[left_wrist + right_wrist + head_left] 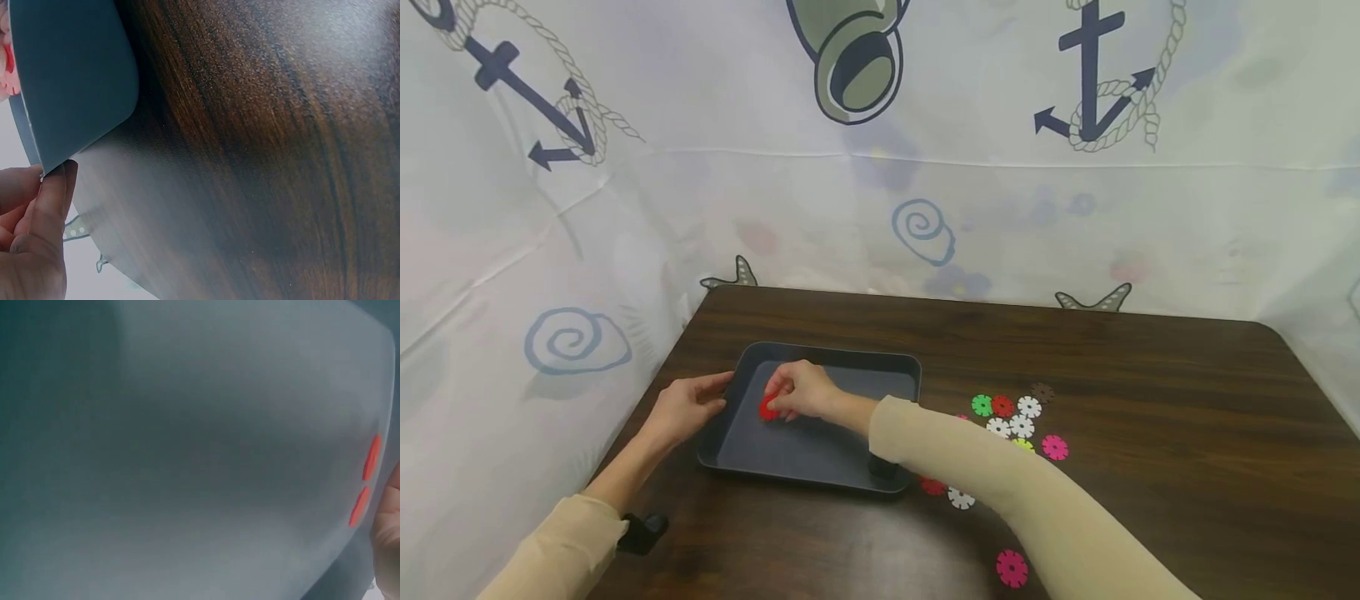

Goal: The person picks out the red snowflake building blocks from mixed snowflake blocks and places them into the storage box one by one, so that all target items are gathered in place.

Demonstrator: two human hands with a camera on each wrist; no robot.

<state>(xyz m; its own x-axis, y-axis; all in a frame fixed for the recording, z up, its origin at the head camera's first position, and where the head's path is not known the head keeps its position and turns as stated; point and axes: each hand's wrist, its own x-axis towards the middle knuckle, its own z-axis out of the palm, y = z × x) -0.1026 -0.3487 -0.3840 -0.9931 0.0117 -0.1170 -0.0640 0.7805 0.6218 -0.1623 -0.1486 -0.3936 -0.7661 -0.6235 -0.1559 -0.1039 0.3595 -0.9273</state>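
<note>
A dark grey rectangular tray (820, 472) lies on the left part of the table. My left hand (683, 408) is at its left rim; in the left wrist view, thumb and fingers (50, 209) pinch the rim near a corner. Inside the tray's left half, my right hand (803, 390) pinches a red notched plastic disc (767, 407), low over the tray floor. Part of that red disc (10, 74) shows beyond the tray wall in the left wrist view. Two red pieces (372, 458) appear nearly edge-on beside the right hand (387, 531) in the right wrist view.
Right of the tray, several notched discs lie on the dark wood table (1187, 417): green (982, 406), red (1002, 406), white (1029, 407), brown (1042, 392) and pink (1055, 447). Another pink disc (1012, 568) lies nearer. The right sleeve (1000, 467) covers some. A printed curtain (775, 200) hangs behind.
</note>
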